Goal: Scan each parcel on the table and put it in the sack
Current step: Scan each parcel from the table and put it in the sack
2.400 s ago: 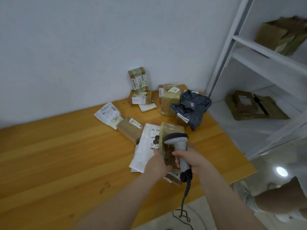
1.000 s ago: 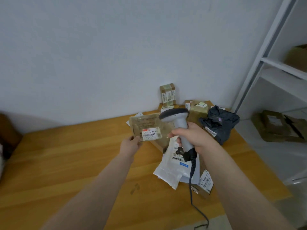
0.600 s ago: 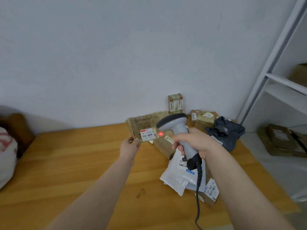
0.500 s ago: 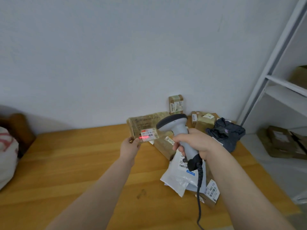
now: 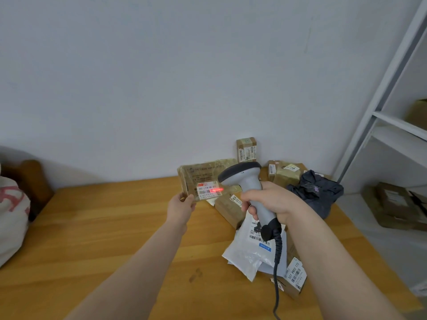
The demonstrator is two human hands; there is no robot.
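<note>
My left hand (image 5: 181, 207) pinches the lower left corner of a flat brown parcel (image 5: 203, 175) and holds it upright above the wooden table (image 5: 111, 227). Its white label faces me, and a red scan line lies across the barcode. My right hand (image 5: 270, 202) grips the grey barcode scanner (image 5: 245, 181), whose head points at that label. A white sack (image 5: 11, 218) with red print shows at the left edge. More parcels lie on the table: white poly bags (image 5: 248, 252), a dark grey bag (image 5: 316, 192) and several brown boxes.
A small brown box (image 5: 246, 150) leans against the wall behind the pile. The scanner's black cable (image 5: 277, 273) hangs down past a labelled box (image 5: 294, 279) at the table's front edge. White shelving (image 5: 392, 125) with cardboard boxes stands to the right.
My left hand lifted the flat brown parcel off the table and turned its label toward the scanner. The red scan light came on and slid onto the barcode. The view swung left.
</note>
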